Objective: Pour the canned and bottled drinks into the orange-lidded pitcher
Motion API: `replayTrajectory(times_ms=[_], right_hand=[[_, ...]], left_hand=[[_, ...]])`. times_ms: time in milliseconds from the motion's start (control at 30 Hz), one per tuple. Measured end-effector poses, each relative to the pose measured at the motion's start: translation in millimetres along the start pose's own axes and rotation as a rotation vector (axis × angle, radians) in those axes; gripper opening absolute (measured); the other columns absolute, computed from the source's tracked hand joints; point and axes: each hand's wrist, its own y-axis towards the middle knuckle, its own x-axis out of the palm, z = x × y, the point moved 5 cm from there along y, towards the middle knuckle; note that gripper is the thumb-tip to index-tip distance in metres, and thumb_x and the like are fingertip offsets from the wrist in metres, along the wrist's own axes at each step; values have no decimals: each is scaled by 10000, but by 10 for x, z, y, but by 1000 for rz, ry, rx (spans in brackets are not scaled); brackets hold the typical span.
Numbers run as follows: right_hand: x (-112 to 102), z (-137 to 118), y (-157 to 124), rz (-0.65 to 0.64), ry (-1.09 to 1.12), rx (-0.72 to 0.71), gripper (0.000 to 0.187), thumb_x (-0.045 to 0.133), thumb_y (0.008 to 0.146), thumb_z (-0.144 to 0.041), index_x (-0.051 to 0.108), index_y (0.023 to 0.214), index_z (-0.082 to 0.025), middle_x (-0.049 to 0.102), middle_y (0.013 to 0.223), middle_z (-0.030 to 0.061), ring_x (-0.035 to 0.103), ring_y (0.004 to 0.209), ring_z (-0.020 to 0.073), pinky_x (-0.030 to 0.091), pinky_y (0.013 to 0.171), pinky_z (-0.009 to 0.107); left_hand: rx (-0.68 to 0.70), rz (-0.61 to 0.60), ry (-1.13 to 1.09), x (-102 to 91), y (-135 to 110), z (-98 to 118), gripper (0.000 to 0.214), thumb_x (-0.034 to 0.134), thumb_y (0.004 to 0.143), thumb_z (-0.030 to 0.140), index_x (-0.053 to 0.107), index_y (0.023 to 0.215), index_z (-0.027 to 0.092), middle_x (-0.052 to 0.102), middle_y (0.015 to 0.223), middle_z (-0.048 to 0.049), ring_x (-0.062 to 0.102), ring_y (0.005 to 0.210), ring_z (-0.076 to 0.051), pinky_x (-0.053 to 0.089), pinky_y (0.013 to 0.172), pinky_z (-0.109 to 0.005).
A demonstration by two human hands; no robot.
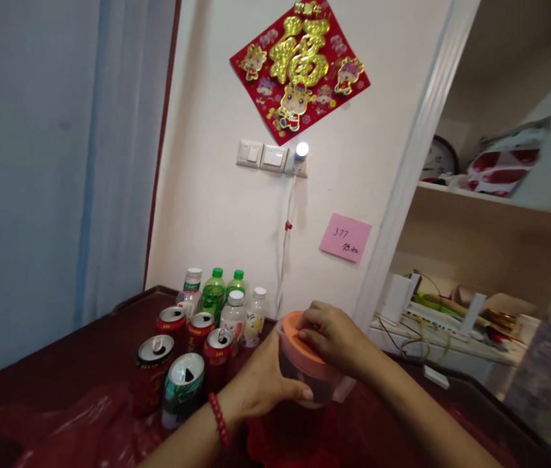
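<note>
A clear plastic container (307, 385) with an orange lid (299, 344) is held above the dark red table, tilted a little. My left hand (268, 377) wraps round its side, thumb across the front, a red bead bracelet on the wrist. On top, my right hand (329, 335) has its fingers bent against the lid's rim; the fingertips are partly hidden. Just left stand several opened drink cans, among them a green can (184, 389) and a red can (219, 351). Behind them are bottles with white caps (255, 318) and green bottles (214, 292).
A crumpled red plastic bag (90, 429) lies at the front left of the table (61, 351). To the right, a shelf holds a white router (434, 315) with cables. A white charging cable (285, 253) hangs from the wall socket behind the container.
</note>
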Motion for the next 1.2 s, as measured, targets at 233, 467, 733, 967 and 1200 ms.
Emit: replayTrajectory(times_ms=[233, 467, 733, 967, 1200], right_hand=[[5, 29, 45, 5, 90, -7, 142, 681, 816, -60, 730, 782, -189, 608, 825, 19, 547, 738, 156, 380, 679, 295], [-278, 324, -279, 316, 365, 68, 303, 574, 926, -379, 748, 1106, -209, 715, 1068, 71, 649, 986, 207, 485, 871, 345], [-292, 1230, -1450, 631, 621, 505, 714, 622, 761, -813, 734, 1060, -175, 743, 971, 114, 680, 876, 269, 517, 821, 404], [-169, 1312, -2123, 596, 707, 648, 744, 710, 681, -848, 752, 1041, -197, 745, 948, 96, 671, 821, 250, 487, 782, 369], [147, 1116, -2189, 439, 796, 589, 622, 654, 815, -772, 748, 1080, -217, 724, 939, 61, 649, 820, 216, 465, 793, 340]], left_hand=[[-7, -10, -35, 1, -3, -35, 1062, 925, 544, 180, 412, 1472, 229, 535, 1482, -124, 491, 1364, -342, 341, 1185, -503], [-23, -55, -1, -59, 32, 4, 1079, 937, 568, 284, 391, 1495, 206, 492, 1530, -175, 477, 1397, -376, 337, 1195, -559], [69, 448, -10, -400, -133, 698, 837, 832, 771, 410, 421, 1480, 242, 382, 1614, -163, 355, 1497, -360, 345, 1209, -555], [380, 573, -46, -329, -22, 1311, 435, 843, 731, 257, 640, 1114, 248, 664, 1260, -56, 581, 1288, -266, 444, 1146, -438], [170, 373, 158, -210, -153, 1143, 483, 822, 798, 340, 633, 1235, 260, 678, 1259, -79, 624, 1212, -274, 546, 990, -396]])
